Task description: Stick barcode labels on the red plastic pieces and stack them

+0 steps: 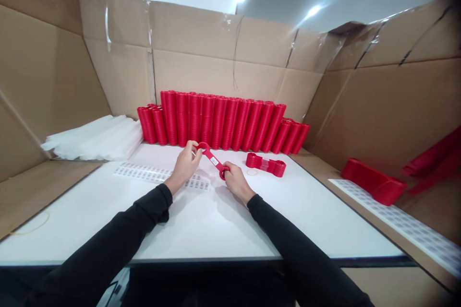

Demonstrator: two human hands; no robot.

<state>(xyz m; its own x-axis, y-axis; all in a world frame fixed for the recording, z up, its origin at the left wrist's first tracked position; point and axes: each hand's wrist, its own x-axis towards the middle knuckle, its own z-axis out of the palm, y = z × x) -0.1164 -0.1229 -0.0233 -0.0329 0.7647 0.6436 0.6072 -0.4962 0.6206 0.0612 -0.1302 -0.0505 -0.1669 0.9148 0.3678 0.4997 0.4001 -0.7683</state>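
Observation:
Between my two hands is a red plastic piece with a ring at each end, held above the white table. A small white barcode label sits on its flat middle bar. My left hand pinches the far ring, and my right hand grips the near ring with curled fingers. Just right of my right hand lies a short stack of the same red pieces. Under and beside my left hand, a sheet of barcode labels lies flat on the table, partly hidden by that hand.
Tall stacks of red pieces line the back against a cardboard wall. White plastic sleeves are piled at the left. At the right, another label sheet lies beside a red stack. Rubber bands lie on the table.

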